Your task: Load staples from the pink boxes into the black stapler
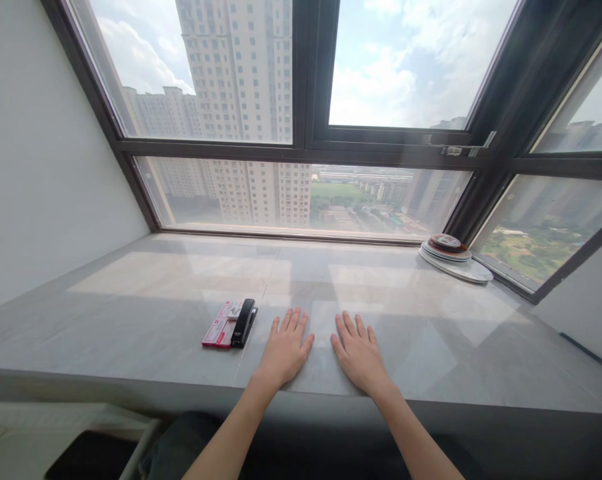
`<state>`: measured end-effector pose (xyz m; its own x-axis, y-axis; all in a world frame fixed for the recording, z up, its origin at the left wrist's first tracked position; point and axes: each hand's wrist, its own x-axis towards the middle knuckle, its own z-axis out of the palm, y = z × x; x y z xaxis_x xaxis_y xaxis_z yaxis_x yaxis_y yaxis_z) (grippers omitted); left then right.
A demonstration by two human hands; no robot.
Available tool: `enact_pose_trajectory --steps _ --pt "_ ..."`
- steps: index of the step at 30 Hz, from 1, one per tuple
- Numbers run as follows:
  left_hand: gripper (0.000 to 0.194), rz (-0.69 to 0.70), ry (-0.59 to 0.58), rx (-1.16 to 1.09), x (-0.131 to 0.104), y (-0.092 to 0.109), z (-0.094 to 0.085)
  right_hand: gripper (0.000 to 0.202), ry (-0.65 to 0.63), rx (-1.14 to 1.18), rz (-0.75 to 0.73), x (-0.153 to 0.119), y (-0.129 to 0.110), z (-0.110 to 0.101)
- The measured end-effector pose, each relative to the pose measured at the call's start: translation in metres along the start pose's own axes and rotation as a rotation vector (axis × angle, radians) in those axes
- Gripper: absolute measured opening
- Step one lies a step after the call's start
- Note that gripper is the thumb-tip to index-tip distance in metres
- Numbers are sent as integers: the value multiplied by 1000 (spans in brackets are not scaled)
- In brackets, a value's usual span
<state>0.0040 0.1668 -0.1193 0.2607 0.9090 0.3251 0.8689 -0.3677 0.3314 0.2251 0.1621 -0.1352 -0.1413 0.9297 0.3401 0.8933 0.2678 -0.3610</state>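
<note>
Both hands lie palm down on the pale stone windowsill [155, 333], fingers spread. My left hand [287, 347] holds nothing; a black stapler [243, 325] is just to its left, apart from the fingertips. Against the stapler's left side are small red-and-white boxes [218, 328], with another small white box [235, 310] at their upper right. My right hand [358, 350] rests flat a short gap to the right of the left one, also holding nothing.
At the far right corner of the sill sits a stack of round plate-like pieces [448, 253] on a larger white disc. Dark-framed windows [301, 152] rise behind the sill. A white wall [55, 167] bounds the left. Below the front edge at left is a white container-like object [55, 427].
</note>
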Motion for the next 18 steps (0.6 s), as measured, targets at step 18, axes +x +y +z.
enact_pose_trajectory --steps 18 --pt "16 -157 79 -448 -2 -7 -21 39 143 430 135 6 8 -19"
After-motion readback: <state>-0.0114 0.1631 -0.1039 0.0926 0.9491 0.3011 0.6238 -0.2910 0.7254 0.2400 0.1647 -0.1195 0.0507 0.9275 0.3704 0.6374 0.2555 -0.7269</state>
